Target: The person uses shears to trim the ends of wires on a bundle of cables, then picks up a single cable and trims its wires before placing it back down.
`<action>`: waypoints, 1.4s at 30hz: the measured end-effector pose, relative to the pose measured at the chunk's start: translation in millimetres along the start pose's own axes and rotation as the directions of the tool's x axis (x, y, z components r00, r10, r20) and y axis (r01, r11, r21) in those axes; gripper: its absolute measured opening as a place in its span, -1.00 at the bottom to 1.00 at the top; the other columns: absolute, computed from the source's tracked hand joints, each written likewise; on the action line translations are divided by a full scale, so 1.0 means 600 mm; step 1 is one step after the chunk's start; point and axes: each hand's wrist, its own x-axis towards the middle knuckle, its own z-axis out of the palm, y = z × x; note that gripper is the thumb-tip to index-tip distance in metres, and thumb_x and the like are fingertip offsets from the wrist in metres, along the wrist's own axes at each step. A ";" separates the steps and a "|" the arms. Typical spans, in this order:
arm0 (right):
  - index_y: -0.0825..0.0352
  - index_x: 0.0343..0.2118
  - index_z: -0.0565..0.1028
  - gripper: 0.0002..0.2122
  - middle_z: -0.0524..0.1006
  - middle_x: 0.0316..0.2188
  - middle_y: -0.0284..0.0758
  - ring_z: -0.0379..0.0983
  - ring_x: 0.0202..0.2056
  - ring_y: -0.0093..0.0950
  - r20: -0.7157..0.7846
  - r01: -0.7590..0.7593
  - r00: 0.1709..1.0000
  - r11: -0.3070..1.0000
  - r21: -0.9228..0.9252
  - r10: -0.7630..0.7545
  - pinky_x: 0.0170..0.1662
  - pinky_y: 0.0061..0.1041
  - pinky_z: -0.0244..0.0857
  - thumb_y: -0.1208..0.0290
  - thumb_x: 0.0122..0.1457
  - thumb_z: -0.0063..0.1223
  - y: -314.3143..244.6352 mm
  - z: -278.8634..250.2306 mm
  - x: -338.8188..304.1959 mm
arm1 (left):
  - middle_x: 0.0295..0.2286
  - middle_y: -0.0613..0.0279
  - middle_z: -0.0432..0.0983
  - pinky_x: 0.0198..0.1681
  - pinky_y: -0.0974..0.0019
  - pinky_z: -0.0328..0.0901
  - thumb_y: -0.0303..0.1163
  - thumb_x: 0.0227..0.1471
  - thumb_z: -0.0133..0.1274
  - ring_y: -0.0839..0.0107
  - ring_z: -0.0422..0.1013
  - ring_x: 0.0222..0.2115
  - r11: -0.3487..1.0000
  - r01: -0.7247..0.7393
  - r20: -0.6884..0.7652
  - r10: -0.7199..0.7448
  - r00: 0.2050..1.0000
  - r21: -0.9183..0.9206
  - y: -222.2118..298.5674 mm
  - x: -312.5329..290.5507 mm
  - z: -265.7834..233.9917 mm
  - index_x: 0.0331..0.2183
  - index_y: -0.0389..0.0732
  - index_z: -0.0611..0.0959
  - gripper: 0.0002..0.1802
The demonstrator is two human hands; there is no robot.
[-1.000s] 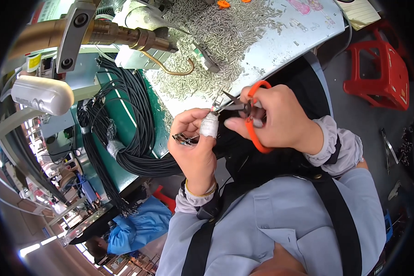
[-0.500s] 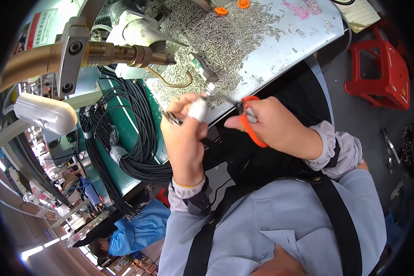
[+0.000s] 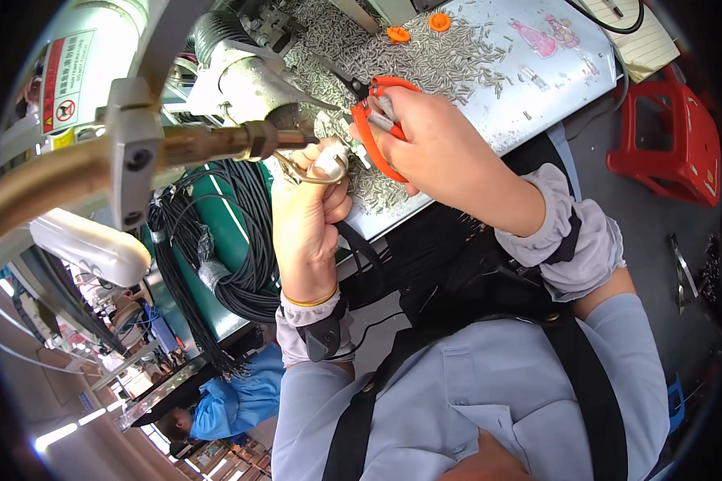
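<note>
My left hand (image 3: pixel 303 220) is raised by the hooked brass tube (image 3: pixel 319 179), fingers and thumb pinched together. A white wrap covers one of its digits, and what the pinch holds is hidden behind the tube. In my right hand (image 3: pixel 449 148) is a pair of orange-handled pliers (image 3: pixel 375 150), gripped by the handles with the dark jaws pointing up and left. Beneath both hands lies a wide heap of small silvery metal pins (image 3: pixel 413 68) on the pale worktop (image 3: pixel 529 104).
A thick brass pipe (image 3: pixel 208 144) in a grey clamp (image 3: pixel 131 160) reaches in from the left. Coiled black cables (image 3: pixel 245 280) lie on a green surface. Two orange caps (image 3: pixel 439 22) sit among the pins. A red stool (image 3: pixel 674 140) stands right; a person in blue (image 3: pixel 241 401) is lower left.
My left hand has moved up and left to the brass tube. My right hand has swung up and left with the pliers, whose jaws have turned from leftward to up-left.
</note>
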 end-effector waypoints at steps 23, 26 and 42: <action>0.40 -0.56 0.28 -0.80 0.23 -0.78 -0.41 0.13 -0.73 -0.64 -0.029 0.059 0.998 0.997 0.055 -0.057 -0.66 -0.57 0.01 0.39 0.06 -0.04 -0.009 -0.001 -0.014 | -0.70 0.42 0.22 -0.78 0.62 -0.14 -0.46 -0.07 0.01 0.72 0.03 -0.79 0.999 -0.042 -0.011 0.042 0.999 0.017 0.000 -0.019 0.002 -0.36 -0.32 0.44 -0.82; 0.38 -0.57 0.29 -0.81 0.23 -0.75 -0.48 0.10 -0.71 -0.71 0.016 0.006 1.000 0.985 0.172 -0.009 -0.65 -0.62 0.00 0.40 0.07 -0.05 -0.010 -0.009 -0.028 | -0.67 0.38 0.24 -0.75 0.60 -0.08 -0.46 -0.03 -0.04 0.69 0.06 -0.76 0.999 -0.032 -0.092 0.032 0.995 0.001 -0.002 -0.040 0.026 -0.33 -0.34 0.43 -0.81; 0.43 -0.51 0.37 -0.92 0.33 -0.66 -0.45 0.19 -0.60 -0.73 0.177 0.089 0.978 0.990 0.105 -0.107 -0.54 -0.73 0.07 0.55 0.00 0.00 -0.043 -0.012 -0.099 | -0.54 0.22 0.29 -0.61 0.57 0.04 -0.11 0.10 -0.27 0.58 0.12 -0.67 0.938 0.147 0.189 -0.090 0.978 -0.312 -0.063 -0.118 0.040 -0.17 -0.22 0.32 -0.60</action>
